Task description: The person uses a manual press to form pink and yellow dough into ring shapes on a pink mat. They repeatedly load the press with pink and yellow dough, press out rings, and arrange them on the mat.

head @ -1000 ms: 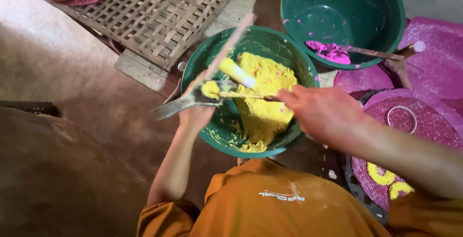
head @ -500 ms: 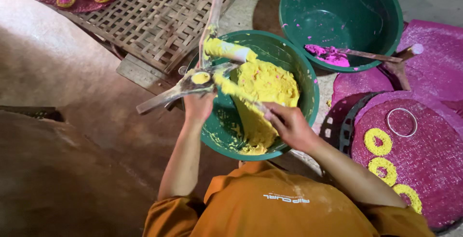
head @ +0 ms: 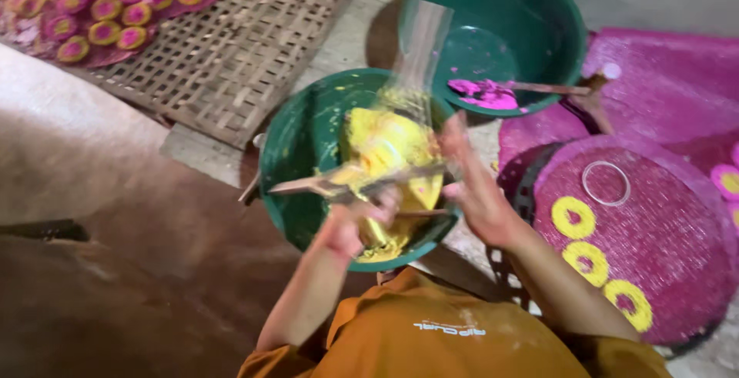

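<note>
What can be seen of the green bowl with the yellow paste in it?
The near green bowl is round and deep, seemingly plastic, standing upright on the floor before the person. Yellow paste fills its right side and smears its wall. Both hands work over it: the left hand grips a flat tool, the right hand is blurred.

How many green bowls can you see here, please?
2: the near bowl holds yellow paste beneath both hands; the far bowl, upper right, holds pink paste. None seems hidden.
</note>
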